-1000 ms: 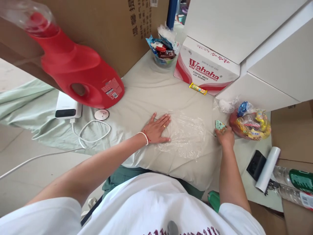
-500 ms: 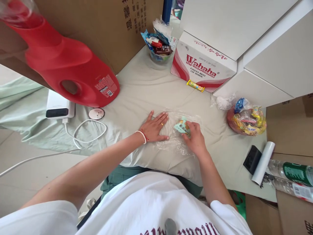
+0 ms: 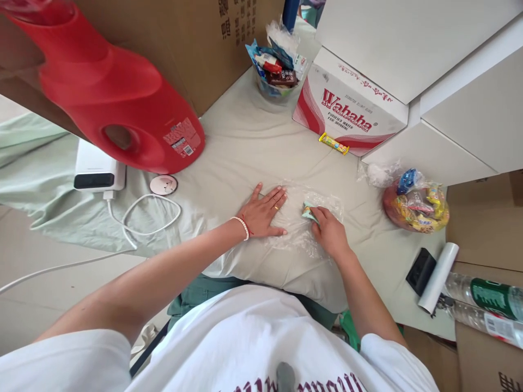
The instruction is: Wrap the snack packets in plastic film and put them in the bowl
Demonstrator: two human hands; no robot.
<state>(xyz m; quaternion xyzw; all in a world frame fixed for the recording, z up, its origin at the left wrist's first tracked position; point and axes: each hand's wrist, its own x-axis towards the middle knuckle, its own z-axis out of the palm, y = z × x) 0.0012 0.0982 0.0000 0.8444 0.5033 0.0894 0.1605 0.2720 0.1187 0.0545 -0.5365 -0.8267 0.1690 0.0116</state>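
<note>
A clear plastic bag (image 3: 302,218) lies flat on the pale green cloth (image 3: 253,147) in front of me. My left hand (image 3: 261,213) rests flat on its left edge, fingers stretched out, a ring on one finger and a bead bracelet at the wrist. My right hand (image 3: 329,231) is closed on a small light green snack packet (image 3: 307,211) and presses it onto the bag, close to my left fingertips. The packet is mostly hidden under my fingers.
A big red detergent jug (image 3: 106,103) stands at the left, with a white power bank (image 3: 97,170) and cable (image 3: 143,215) beside it. A Wahaha carton (image 3: 347,111), a yellow candy bar (image 3: 334,144), a snack tub (image 3: 275,68) and a bag of snacks (image 3: 417,206) lie further off. A white roll (image 3: 439,277) and bottles (image 3: 486,296) sit at the right.
My right hand took the green packet from beside the snack bag at the right, carried it left onto the plastic bag and now covers it more. My left hand stayed flat.
</note>
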